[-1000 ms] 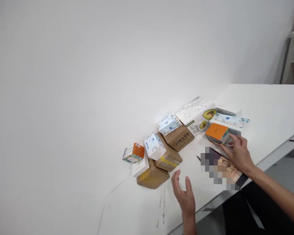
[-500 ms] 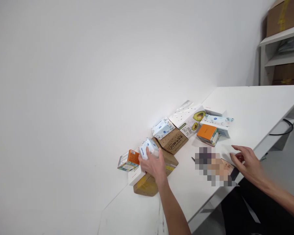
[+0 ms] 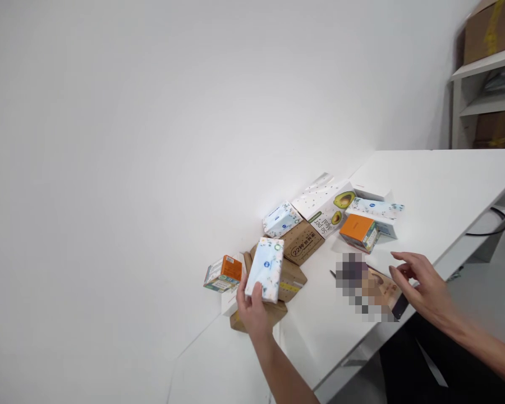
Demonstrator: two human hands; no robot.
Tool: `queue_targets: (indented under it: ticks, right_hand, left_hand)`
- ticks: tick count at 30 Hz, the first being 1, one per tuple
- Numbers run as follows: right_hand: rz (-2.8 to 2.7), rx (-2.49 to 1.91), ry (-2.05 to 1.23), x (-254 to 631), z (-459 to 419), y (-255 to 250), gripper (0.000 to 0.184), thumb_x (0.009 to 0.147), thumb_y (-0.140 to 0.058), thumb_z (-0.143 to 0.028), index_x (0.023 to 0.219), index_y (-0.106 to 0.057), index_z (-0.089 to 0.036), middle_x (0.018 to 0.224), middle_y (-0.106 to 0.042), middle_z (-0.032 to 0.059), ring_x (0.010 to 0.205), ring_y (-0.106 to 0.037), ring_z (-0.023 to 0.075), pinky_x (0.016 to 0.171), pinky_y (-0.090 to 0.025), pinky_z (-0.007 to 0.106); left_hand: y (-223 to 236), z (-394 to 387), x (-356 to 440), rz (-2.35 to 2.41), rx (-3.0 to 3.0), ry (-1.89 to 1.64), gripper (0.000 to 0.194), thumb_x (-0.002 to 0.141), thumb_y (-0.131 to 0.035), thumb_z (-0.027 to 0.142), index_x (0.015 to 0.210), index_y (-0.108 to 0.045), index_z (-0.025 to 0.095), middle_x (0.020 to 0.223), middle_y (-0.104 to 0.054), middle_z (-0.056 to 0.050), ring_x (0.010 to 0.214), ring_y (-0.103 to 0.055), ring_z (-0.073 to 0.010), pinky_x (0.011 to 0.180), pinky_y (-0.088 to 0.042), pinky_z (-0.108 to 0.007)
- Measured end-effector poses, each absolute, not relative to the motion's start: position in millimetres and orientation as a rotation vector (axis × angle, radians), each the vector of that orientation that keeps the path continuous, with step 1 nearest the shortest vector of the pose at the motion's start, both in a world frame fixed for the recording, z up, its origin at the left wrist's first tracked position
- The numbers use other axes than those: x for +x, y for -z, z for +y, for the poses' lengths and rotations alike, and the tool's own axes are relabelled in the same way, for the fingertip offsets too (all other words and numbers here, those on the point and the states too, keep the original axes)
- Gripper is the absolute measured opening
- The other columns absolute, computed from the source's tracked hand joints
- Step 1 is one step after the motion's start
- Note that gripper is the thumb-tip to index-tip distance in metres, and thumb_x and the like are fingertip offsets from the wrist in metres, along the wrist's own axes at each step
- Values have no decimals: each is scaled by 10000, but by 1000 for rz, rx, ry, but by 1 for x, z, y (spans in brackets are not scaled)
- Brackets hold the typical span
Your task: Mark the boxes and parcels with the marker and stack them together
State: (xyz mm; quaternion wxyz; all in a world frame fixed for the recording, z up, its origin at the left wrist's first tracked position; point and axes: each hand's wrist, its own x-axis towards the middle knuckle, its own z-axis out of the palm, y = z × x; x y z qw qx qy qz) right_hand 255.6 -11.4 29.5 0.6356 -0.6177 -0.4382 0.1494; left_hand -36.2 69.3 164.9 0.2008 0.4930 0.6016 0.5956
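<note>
A pale blue floral tissue pack (image 3: 267, 266) is gripped in my left hand (image 3: 255, 314), its broad face turned up toward me. Behind it are brown cardboard boxes (image 3: 292, 278), partly covered by the pack. To the left of that hand, an orange-and-white box (image 3: 224, 274) rests on a white box (image 3: 230, 302). My right hand (image 3: 423, 283) hovers by the table's front edge, thumb and forefinger apart, holding nothing. Just left of it lies a flat brown printed item (image 3: 385, 286), partly blurred out by pixels.
Another floral tissue pack (image 3: 281, 219) sits beside a white avocado-printed box (image 3: 330, 207). An orange box (image 3: 358, 231) stands before a further floral pack (image 3: 374, 209). The white table (image 3: 441, 191) meets the wall at the left. Shelves (image 3: 488, 106) with cartons stand far right.
My left hand has lifted the tissue pack off the boxes and turned it, bringing it nearer to me. My right hand has shifted slightly left.
</note>
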Motion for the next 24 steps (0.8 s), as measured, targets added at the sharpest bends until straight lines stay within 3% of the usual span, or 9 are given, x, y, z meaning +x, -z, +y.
queue_targets:
  ticks: [4, 6, 10, 13, 16, 19, 24]
  right_hand:
    - [-1174, -1236, -395, 234, -10, -50, 240, 899, -505, -302, 1138, -526, -296, 968, -558, 61, 679, -580, 170, 558, -509, 307]
    - [-1295, -1133, -500, 220, -11, -59, 346, 907, -503, -266, 1249, -469, -299, 1061, -559, 69, 756, -600, 156, 657, -537, 299]
    - [-1581, -1021, -828, 188, -18, -55, 568, 888, -490, -240, 1429, -326, -302, 1345, -453, 114, 1082, -567, 200, 867, -526, 334]
    - [-1657, -1091, -1052, 166, -22, -35, 576, 851, -477, -239, 1420, -390, -220, 1396, -424, 150, 1226, -492, 244, 934, -500, 359]
    - [-1685, -1209, -1065, 155, -21, -11, 570, 859, -441, -260, 1418, -402, -157, 1377, -457, 180, 1245, -481, 262, 1003, -453, 411]
    - [-1781, -1336, -868, 156, -15, 4, 538, 867, -410, -217, 1402, -432, -163, 1347, -504, 179, 1225, -490, 279, 1032, -408, 483]
    - [-1943, -1523, -592, 172, -3, -6, 440, 868, -357, -107, 1249, -571, -162, 1077, -613, 153, 943, -612, 234, 828, -512, 377]
  left_hand:
    - [-150, 36, -49, 1326, 1114, -1479, 525, 694, -652, 493, 1133, -622, 207, 1031, -676, -76, 972, -648, -264, 847, -521, -384]
    - [-143, 22, -50, 1311, 1141, -1332, 500, 714, -618, 509, 1101, -636, 192, 1007, -681, -83, 947, -653, -274, 834, -523, -397]
    - [-140, 5, -40, 1620, 1552, -984, 379, 785, -581, 460, 1047, -650, 195, 1065, -648, -92, 1024, -608, -273, 895, -482, -387]
    - [-141, 2, -23, 1915, 1806, -771, 348, 832, -540, 452, 1079, -631, 225, 1132, -600, -96, 1077, -572, -271, 923, -451, -394]
    - [-136, 7, -7, 2007, 1893, -665, 396, 869, -496, 514, 1137, -598, 242, 1146, -587, -103, 1080, -568, -278, 908, -453, -412]
    - [-127, 13, 1, 1897, 1943, -703, 401, 885, -494, 516, 1154, -593, 235, 1142, -602, -104, 1085, -571, -266, 922, -452, -402]
    - [-115, 19, -3, 1816, 1897, -884, 393, 904, -494, 434, 1216, -558, 203, 1198, -584, -123, 1107, -570, -247, 916, -469, -373]
